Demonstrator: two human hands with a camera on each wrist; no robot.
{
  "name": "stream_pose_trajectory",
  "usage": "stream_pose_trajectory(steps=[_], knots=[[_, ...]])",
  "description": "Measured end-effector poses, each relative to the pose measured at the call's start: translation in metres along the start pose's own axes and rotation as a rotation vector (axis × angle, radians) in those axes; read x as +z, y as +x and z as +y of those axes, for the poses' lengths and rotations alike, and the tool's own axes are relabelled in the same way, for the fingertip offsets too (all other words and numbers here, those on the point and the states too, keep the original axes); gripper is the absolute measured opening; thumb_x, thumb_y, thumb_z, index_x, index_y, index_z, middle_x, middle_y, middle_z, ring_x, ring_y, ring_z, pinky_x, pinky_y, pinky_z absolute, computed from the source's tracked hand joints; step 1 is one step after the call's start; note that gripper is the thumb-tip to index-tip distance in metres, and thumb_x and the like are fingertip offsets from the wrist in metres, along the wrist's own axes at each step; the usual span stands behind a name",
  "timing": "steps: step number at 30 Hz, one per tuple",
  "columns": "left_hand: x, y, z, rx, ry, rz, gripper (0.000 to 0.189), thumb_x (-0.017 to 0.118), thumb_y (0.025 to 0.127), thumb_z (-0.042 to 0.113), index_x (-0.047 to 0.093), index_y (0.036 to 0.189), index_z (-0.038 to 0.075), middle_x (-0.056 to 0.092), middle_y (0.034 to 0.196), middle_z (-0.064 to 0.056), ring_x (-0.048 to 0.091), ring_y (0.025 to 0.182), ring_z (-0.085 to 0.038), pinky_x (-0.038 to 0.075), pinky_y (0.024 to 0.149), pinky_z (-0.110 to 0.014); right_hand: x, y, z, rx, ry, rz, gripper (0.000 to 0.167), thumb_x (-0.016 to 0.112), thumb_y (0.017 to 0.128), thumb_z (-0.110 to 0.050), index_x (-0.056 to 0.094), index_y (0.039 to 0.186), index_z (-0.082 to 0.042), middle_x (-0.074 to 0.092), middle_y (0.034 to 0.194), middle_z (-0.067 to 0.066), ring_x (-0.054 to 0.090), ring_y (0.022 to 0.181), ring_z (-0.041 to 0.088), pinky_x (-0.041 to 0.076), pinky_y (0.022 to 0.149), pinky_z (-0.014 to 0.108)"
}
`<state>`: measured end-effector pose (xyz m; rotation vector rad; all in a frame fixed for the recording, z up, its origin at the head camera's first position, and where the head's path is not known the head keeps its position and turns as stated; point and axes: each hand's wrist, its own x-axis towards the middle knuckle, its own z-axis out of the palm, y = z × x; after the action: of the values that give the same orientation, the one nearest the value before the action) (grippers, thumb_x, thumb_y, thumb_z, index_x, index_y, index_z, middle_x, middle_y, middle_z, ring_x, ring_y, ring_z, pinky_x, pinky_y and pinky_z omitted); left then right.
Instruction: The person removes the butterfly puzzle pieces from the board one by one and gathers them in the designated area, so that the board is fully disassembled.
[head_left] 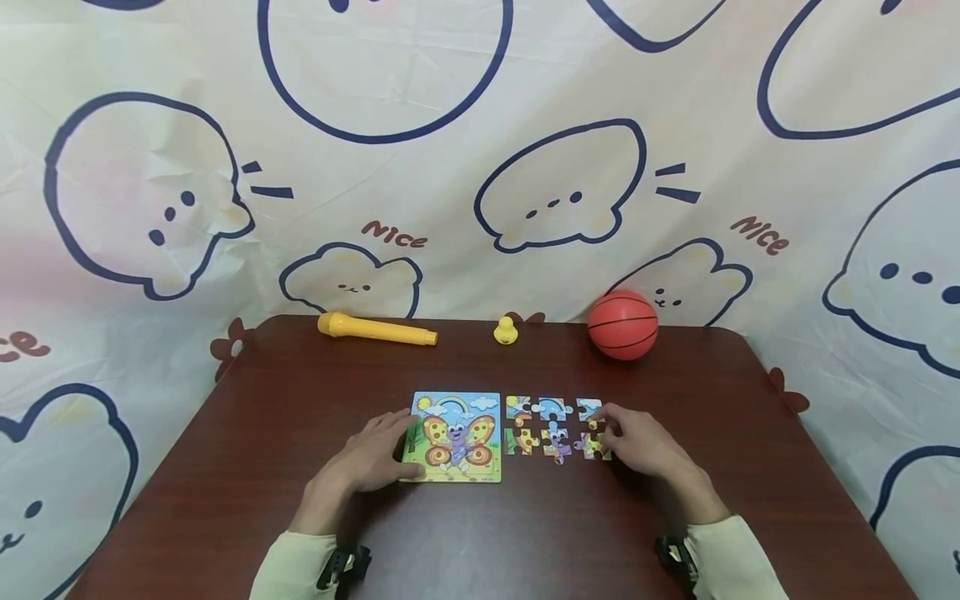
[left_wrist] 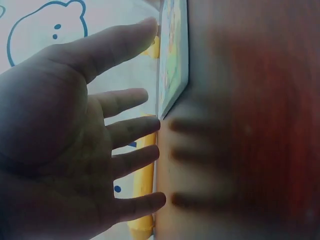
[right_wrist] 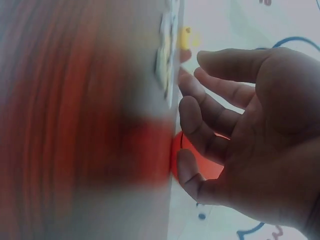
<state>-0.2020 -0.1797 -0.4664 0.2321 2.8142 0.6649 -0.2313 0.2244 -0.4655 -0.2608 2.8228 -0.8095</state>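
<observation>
A square butterfly puzzle board [head_left: 458,437] lies on the table, showing a butterfly under a rainbow. My left hand [head_left: 375,452] is at the board's left edge, its fingers spread and straight in the left wrist view; thumb and fingertips overlap the edge in the head view. Right of the board, loose jigsaw pieces [head_left: 553,409] lie in two rows. My right hand [head_left: 641,439] is at the right end of these rows, fingers loosely bent, with nothing visible between them in the right wrist view. Whether its fingertips touch the rightmost pieces [head_left: 591,446] cannot be told.
Along the table's back edge lie a yellow microphone-shaped toy [head_left: 377,329], a small yellow duck [head_left: 506,331] and a red ball [head_left: 622,325] with black lines. A cloth [head_left: 450,183] printed with cartoon animals hangs behind the dark brown table [head_left: 480,533].
</observation>
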Motion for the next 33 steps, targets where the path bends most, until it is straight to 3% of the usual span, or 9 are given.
stream_pose_trajectory(steps=[7,15,22,33], knots=[[0.001,-0.004,0.000,-0.010,0.027,-0.008,0.081,0.079,0.077,0.041,0.043,0.146,0.016,0.035,0.156,-0.012,0.028,0.144,-0.037,0.024,0.108,-0.070,0.015,0.008,-0.034,-0.066,0.007,-0.005,0.024,0.068,0.088,-0.015,0.067,0.112,-0.019,0.054,0.071,-0.003,0.050,0.060,0.013,0.042,0.055,0.028],[0.006,-0.006,-0.002,-0.028,0.039,-0.010,0.079,0.078,0.078,0.038,0.044,0.146,0.014,0.034,0.156,-0.011,0.029,0.143,-0.036,0.025,0.108,-0.068,0.037,0.017,-0.080,-0.240,-0.010,-0.056,0.028,0.068,0.088,-0.016,0.067,0.116,-0.016,0.060,0.084,-0.007,0.053,0.071,0.012,0.047,0.059,0.028],[0.004,-0.007,0.000,0.004,0.055,-0.016,0.081,0.080,0.076,0.038,0.046,0.144,0.010,0.035,0.155,-0.013,0.031,0.142,-0.036,0.032,0.111,-0.059,0.061,0.019,-0.110,-0.353,-0.144,-0.099,0.026,0.066,0.089,-0.021,0.067,0.115,-0.020,0.062,0.093,-0.007,0.053,0.081,0.008,0.047,0.072,0.028],[0.002,-0.008,0.003,-0.009,0.081,-0.012,0.079,0.081,0.075,0.037,0.049,0.141,0.010,0.039,0.153,-0.013,0.036,0.139,-0.035,0.038,0.107,-0.058,0.088,0.024,-0.143,-0.449,-0.237,-0.131,0.027,0.063,0.089,-0.021,0.068,0.116,-0.020,0.061,0.107,-0.004,0.051,0.086,0.006,0.046,0.072,0.024]])
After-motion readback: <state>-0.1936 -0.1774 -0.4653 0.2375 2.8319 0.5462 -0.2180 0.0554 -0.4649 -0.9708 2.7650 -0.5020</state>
